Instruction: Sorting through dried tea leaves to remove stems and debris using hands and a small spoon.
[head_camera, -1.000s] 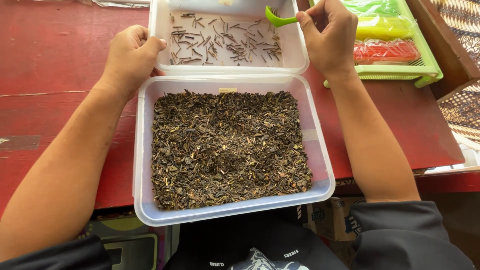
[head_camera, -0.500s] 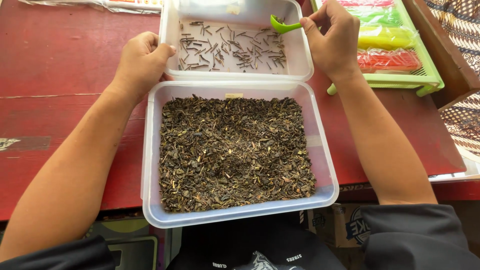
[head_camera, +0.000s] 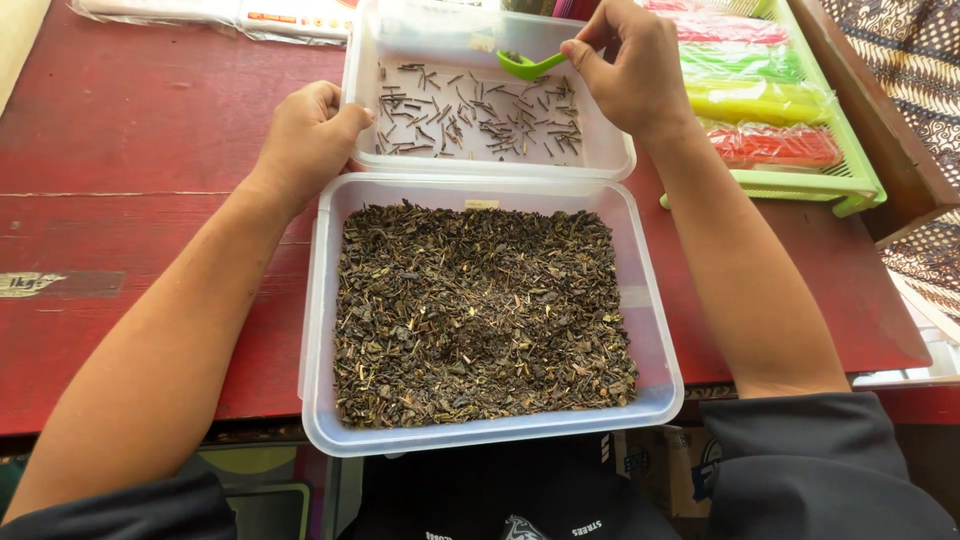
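Note:
A clear plastic tub (head_camera: 318, 330) full of dark dried leaves (head_camera: 480, 310) sits on the red table in front of me. Behind it stands a second clear tub (head_camera: 612, 160) holding several thin dark stems (head_camera: 470, 115) scattered on its floor. My left hand (head_camera: 310, 135) rests against the left wall of the far tub, fingers curled at its rim. Over the far tub's right side, my right hand (head_camera: 630, 65) pinches a small green scoop (head_camera: 528, 65), whose bowl points left above the stems.
A green tray (head_camera: 850, 190) with clear packets of red, yellow and green contents lies at the right. White plastic packaging (head_camera: 220, 15) lies at the table's far edge. The red wooden table (head_camera: 130, 180) has a label stuck at its left. A patterned cloth (head_camera: 920, 110) shows at far right.
The view has shifted, so both tubs sit lower and more to the right in frame. My right hand brought the green scoop down over the far tub. My left hand stays at the tub's left wall.

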